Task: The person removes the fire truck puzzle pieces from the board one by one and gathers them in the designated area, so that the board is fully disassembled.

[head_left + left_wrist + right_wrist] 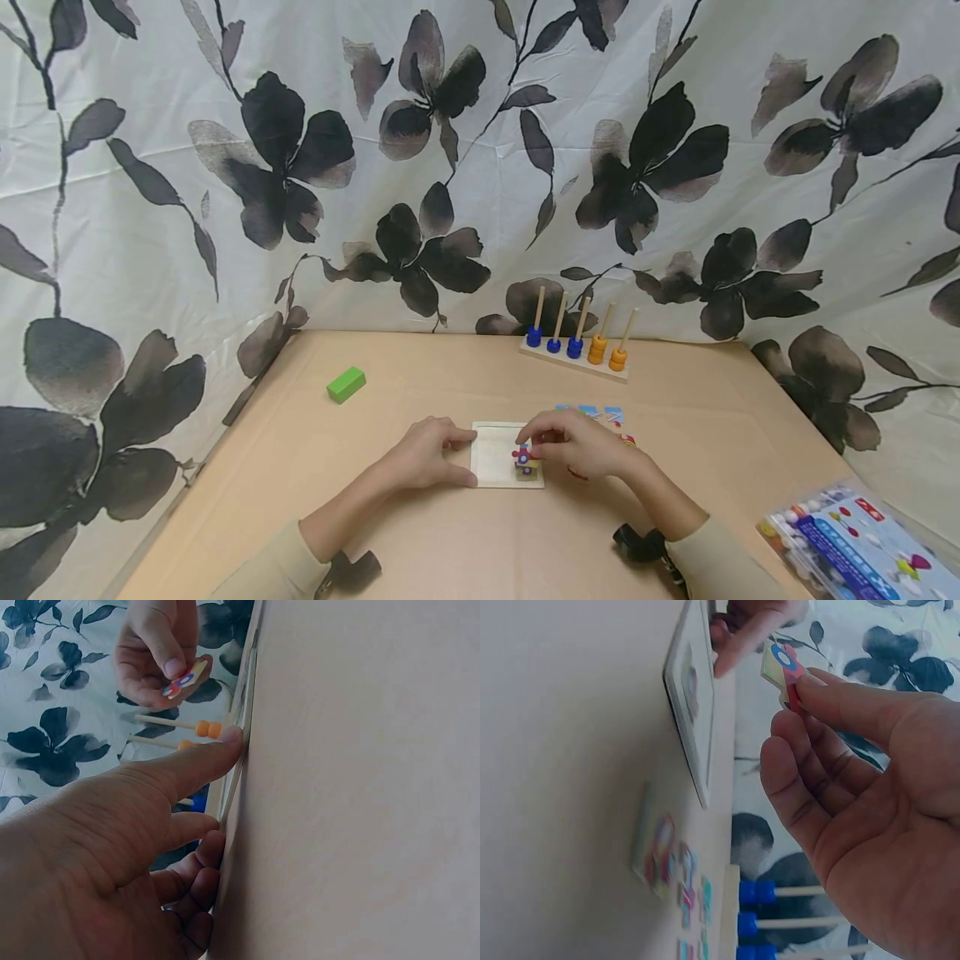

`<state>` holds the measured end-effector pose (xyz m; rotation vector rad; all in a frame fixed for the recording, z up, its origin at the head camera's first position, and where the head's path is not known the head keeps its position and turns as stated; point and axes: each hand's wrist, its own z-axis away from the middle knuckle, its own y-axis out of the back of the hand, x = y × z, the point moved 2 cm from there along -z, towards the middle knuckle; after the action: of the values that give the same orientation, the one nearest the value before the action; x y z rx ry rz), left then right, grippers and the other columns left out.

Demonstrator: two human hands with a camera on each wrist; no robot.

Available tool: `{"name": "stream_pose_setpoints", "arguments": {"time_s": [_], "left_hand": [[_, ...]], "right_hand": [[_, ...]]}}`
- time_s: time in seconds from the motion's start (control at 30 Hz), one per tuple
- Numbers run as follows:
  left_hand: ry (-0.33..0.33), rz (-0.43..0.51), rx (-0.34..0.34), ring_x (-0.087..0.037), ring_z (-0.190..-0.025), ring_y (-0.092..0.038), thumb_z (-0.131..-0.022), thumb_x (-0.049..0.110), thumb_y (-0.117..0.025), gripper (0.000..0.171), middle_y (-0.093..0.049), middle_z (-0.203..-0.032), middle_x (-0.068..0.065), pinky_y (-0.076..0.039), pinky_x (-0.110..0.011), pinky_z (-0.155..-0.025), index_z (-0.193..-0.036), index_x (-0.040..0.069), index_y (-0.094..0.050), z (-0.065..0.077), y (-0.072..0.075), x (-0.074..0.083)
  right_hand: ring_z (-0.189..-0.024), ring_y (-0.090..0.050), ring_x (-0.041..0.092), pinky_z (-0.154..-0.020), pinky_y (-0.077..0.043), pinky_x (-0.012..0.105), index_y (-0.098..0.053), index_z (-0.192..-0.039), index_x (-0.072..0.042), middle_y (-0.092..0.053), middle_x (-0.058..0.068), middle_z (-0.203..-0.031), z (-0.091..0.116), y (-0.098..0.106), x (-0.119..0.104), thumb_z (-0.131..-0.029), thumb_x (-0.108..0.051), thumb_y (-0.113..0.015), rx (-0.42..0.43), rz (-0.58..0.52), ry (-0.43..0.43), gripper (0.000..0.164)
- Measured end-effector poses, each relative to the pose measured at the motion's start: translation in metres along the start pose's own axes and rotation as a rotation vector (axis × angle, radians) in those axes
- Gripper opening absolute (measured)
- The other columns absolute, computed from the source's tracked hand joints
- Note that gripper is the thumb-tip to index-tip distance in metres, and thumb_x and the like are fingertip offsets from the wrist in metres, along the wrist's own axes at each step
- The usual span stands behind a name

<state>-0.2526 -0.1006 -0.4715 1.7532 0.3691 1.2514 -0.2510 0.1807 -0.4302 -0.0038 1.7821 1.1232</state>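
A shallow wooden puzzle tray [492, 458] with a raised rim lies on the table in front of the person. My left hand [427, 454] is at its left side, thumb and forefinger stretched out against the edge. Over the right part of the tray, my right hand [577, 442] pinches a small flat puzzle piece [781, 666] between thumb and fingers. The piece is red and pale yellow with a blue ring. A blurred coloured patch [692, 686] shows on the tray's surface in the right wrist view.
More puzzle pieces [688, 889] lie right of the tray, partly behind the right hand in the head view. A peg stand [573, 360] with blue and orange beads stands at the back. A green block [347, 385] lies back left, a boxed set [877, 542] front right.
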Motion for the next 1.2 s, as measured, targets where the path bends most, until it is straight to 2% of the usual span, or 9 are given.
{"name": "stream_pose_setpoints", "arguments": {"time_s": [0.3, 0.37, 0.5, 0.6, 0.73, 0.9, 1.2], "left_hand": [[0.001, 0.005, -0.002, -0.014, -0.093, -0.052, -0.072, 0.041, -0.093, 0.070, -0.067, -0.101, 0.005, -0.043, -0.032, -0.082, -0.133, 0.014, -0.072, 0.000, -0.001, -0.002], [-0.001, 0.005, -0.002, -0.014, -0.093, -0.053, -0.072, 0.041, -0.094, 0.070, -0.068, -0.101, 0.005, -0.043, -0.032, -0.082, -0.133, 0.014, -0.073, 0.000, -0.001, -0.002], [-0.002, 0.004, -0.002, -0.014, -0.094, -0.053, -0.072, 0.042, -0.094, 0.070, -0.069, -0.102, 0.004, -0.043, -0.032, -0.083, -0.133, 0.014, -0.073, -0.001, -0.001, -0.002], [-0.005, 0.002, 0.000, -0.014, -0.093, -0.053, -0.072, 0.042, -0.094, 0.071, -0.069, -0.103, 0.004, -0.044, -0.033, -0.083, -0.133, 0.013, -0.073, -0.001, -0.001, -0.002], [-0.011, -0.001, 0.001, -0.014, -0.092, -0.053, -0.072, 0.042, -0.094, 0.071, -0.069, -0.102, 0.004, -0.044, -0.032, -0.082, -0.133, 0.013, -0.073, -0.001, -0.001, -0.002], [-0.014, -0.006, 0.002, -0.014, -0.092, -0.053, -0.071, 0.042, -0.094, 0.070, -0.070, -0.102, 0.004, -0.044, -0.032, -0.082, -0.132, 0.013, -0.073, -0.001, -0.001, -0.001], [0.004, 0.012, -0.004, -0.015, -0.093, -0.054, -0.071, 0.040, -0.095, 0.072, -0.069, -0.102, 0.003, -0.045, -0.033, -0.083, -0.132, 0.010, -0.072, -0.001, 0.000, 0.001]], "right_hand": [[-0.070, -0.058, 0.011, -0.061, -0.049, 0.024, -0.080, -0.112, -0.017, -0.069, -0.001, -0.091, 0.017, 0.022, 0.010, -0.099, -0.013, -0.070, 0.030, -0.030, -0.045, 0.017], [-0.070, -0.058, 0.008, -0.062, -0.050, 0.023, -0.080, -0.112, -0.016, -0.068, 0.000, -0.090, 0.020, 0.026, 0.012, -0.098, -0.012, -0.071, 0.026, -0.041, -0.049, 0.017], [-0.068, -0.055, 0.006, -0.060, -0.048, 0.022, -0.079, -0.113, -0.008, -0.065, 0.006, -0.085, 0.023, 0.033, 0.016, -0.097, -0.010, -0.072, 0.000, -0.073, -0.024, 0.017], [-0.066, -0.055, 0.006, -0.059, -0.047, 0.022, -0.080, -0.112, -0.008, -0.064, 0.006, -0.082, 0.024, 0.037, 0.018, -0.097, -0.011, -0.073, -0.019, -0.069, -0.031, 0.017], [-0.070, -0.058, 0.010, -0.062, -0.049, 0.023, -0.082, -0.110, -0.013, -0.068, 0.002, -0.086, 0.025, 0.041, 0.022, -0.096, -0.013, -0.074, -0.031, -0.050, -0.055, 0.016], [-0.070, -0.061, 0.017, -0.063, -0.051, 0.023, -0.082, -0.110, -0.009, -0.071, 0.005, -0.090, 0.028, 0.044, 0.027, -0.095, -0.011, -0.075, -0.054, -0.076, -0.063, 0.017], [-0.066, -0.059, 0.005, -0.060, -0.050, 0.022, -0.081, -0.109, -0.007, -0.074, 0.006, -0.086, 0.033, 0.053, 0.035, -0.094, -0.009, -0.076, -0.081, -0.074, -0.061, 0.017]]}}
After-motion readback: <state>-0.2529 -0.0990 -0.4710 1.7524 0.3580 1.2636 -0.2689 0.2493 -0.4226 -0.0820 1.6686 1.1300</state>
